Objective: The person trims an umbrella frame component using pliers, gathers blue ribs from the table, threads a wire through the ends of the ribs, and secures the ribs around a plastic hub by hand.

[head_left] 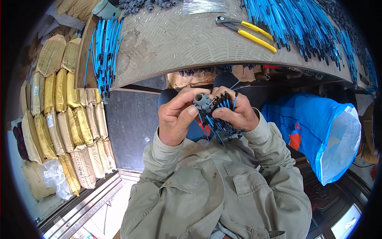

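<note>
Above my lap, my left hand [175,118] pinches a grey round plastic fitting [201,100] with a hole in its end and lugs around its side. My right hand [243,113] is closed beside it on a bunch of thin blue rods with black tips [219,126], which hang down over my lap. A thin pale strand or wire [240,86] sticks out past the right fingers. Where the rods meet the fitting is partly hidden by the fingers, so I cannot tell if they are joined.
On the table [159,47] ahead lie yellow-handled cutting pliers [254,35], a large pile of blue rods [292,28], a smaller bundle [105,55], clear thin strips [204,6] and grey fittings [147,4]. Stacked paper packets [61,91] stand left; a blue sack [314,127] sits right.
</note>
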